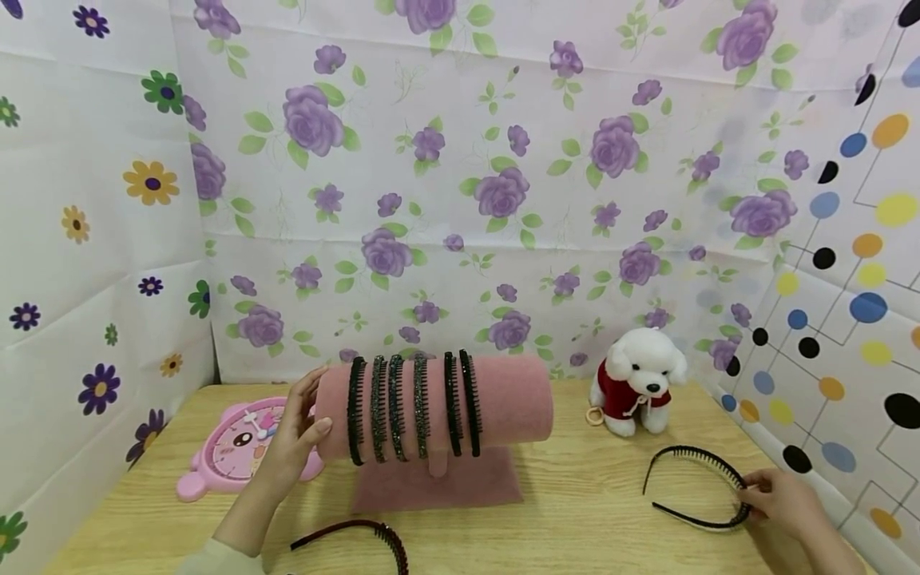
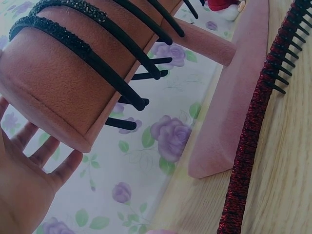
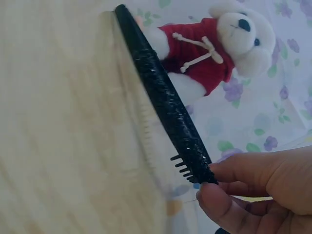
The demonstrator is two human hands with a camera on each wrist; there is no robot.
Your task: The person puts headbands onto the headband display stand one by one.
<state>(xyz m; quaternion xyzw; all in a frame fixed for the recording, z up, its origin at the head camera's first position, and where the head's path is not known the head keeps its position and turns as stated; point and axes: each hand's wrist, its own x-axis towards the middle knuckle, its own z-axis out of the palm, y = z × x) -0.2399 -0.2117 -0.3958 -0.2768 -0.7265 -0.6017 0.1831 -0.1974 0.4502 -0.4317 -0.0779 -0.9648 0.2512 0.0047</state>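
Note:
A pink padded headband stand [image 1: 513, 399] with a horizontal roll carries several black toothed headbands [image 1: 421, 407], some with glittery tops. My left hand [image 1: 295, 435] holds the roll's left end, thumb at the front and fingers around the far side; in the left wrist view, fingertips [image 2: 73, 163] touch the end's edge. At the right, my right hand [image 1: 783, 503] pinches another black headband [image 1: 736, 471] by its toothed curve, between thumb and fingers. Its band glints in the right wrist view. A dark red headband [image 1: 352, 525] lies in front of the stand, partly cut off by the frame.
A pink cartoon clock [image 1: 230, 455] lies behind my left forearm. At the back right of the wooden table [image 1: 575, 511] sits a white toy dog [image 1: 640, 383] in a red top, a small ring beside it. Patterned cloths [image 1: 460, 160] enclose the back and sides.

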